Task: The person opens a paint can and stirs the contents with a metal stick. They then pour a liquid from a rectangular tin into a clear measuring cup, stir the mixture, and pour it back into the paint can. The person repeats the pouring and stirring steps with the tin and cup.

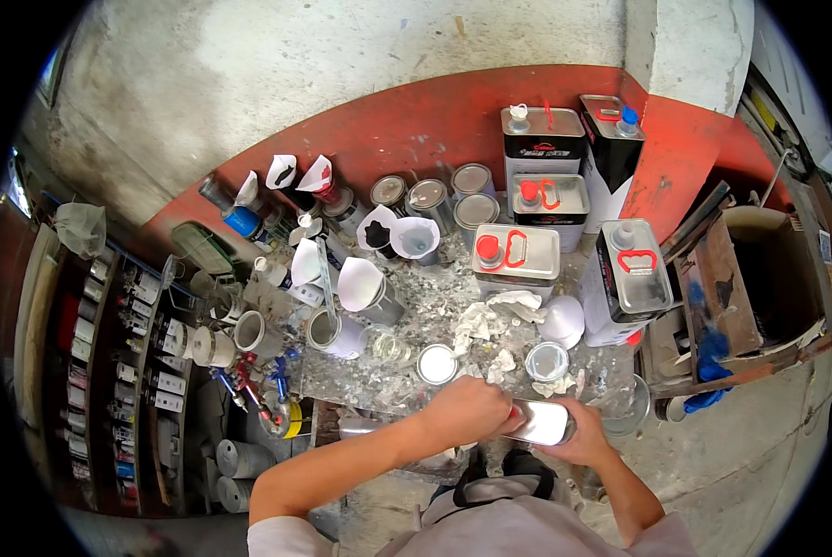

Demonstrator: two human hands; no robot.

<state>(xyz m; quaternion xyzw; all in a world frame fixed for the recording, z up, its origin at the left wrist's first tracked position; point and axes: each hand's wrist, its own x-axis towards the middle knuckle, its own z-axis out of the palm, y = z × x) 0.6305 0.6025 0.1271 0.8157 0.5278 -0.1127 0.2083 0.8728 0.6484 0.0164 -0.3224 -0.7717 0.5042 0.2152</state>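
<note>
Shiny rectangular tin (539, 422) between both hands

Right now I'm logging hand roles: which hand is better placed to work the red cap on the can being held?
Left. The left hand already sits over the red cap end of the metal can, while the right hand supports its body from below.

Five square metal cans (515, 252) are counted on the bench, three capped red, one blue, one white. A sixth can (539, 422) is seen down at the front edge. Four round lidded tins (429, 197) are lined up along the red wall. Roughly seven white paper cone filters (360, 283) can be made out, though the clutter makes that number shaky. Two hands are seen.
</note>
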